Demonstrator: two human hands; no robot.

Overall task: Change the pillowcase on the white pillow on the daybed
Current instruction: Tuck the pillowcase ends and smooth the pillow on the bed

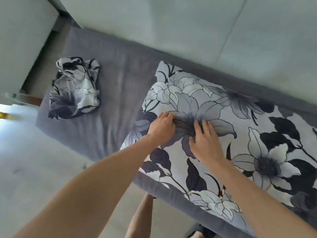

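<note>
Soft floral cotton bunches under the fingers (167,117) of the left hand (161,129), which curl and pinch a fold of the pillowcase (214,134), while the right hand (205,141) lies flat and spread on the cloth just beside it, gripping nothing. Both rest on the covered pillow, which lies across the grey daybed (111,93) against the pale wall, with a crumpled second floral case (75,88) well apart toward the far end. I judge the fabric light, limp and a little slippery over a springy filling, so it is best taken by a seam, corner or open hem rather than mid-panel.
</note>
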